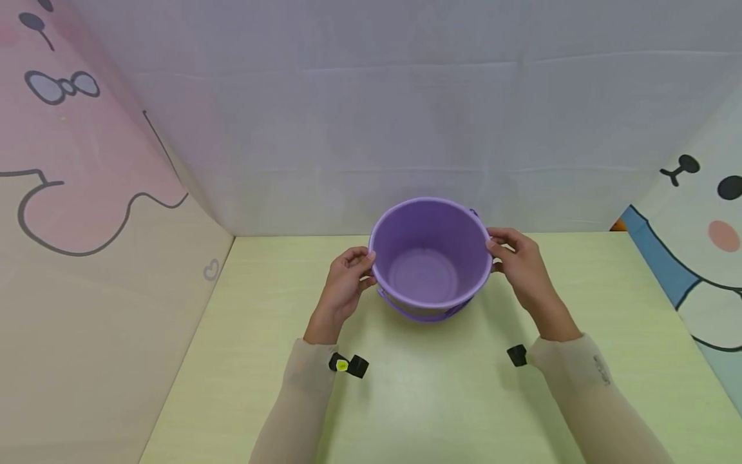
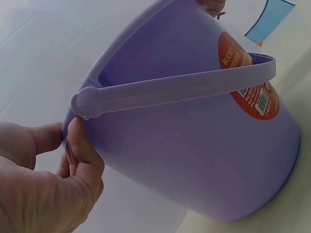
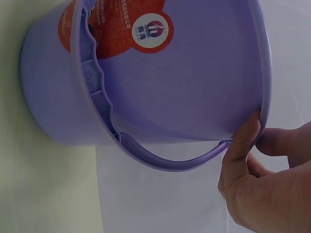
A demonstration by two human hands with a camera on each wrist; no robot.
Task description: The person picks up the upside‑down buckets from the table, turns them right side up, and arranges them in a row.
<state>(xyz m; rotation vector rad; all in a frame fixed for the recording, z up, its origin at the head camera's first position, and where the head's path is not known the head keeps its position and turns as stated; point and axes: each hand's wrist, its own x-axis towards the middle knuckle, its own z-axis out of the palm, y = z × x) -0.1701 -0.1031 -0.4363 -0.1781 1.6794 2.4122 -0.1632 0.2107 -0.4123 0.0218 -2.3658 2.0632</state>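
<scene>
A purple plastic bucket (image 1: 429, 258) stands near the back of the table, its mouth facing up and its inside bare. My left hand (image 1: 344, 283) pinches the rim on the left, thumb over the edge and fingers beneath, right by the handle's pivot in the left wrist view. On the opposite side my right hand (image 1: 522, 264) pinches the rim in the same way. The bucket's handle (image 2: 184, 90) hangs down across the near side. Behind it, a red label (image 3: 129, 24) is stuck to the bucket's wall.
The pale yellow-green table (image 1: 429, 399) ends at a white cloth backdrop (image 1: 359, 122). A pink cartoon panel (image 1: 93, 148) rises on the left, and a bear-print panel (image 1: 695, 225) on the right. Small black cubes (image 1: 358, 366) sit at the sleeve cuffs.
</scene>
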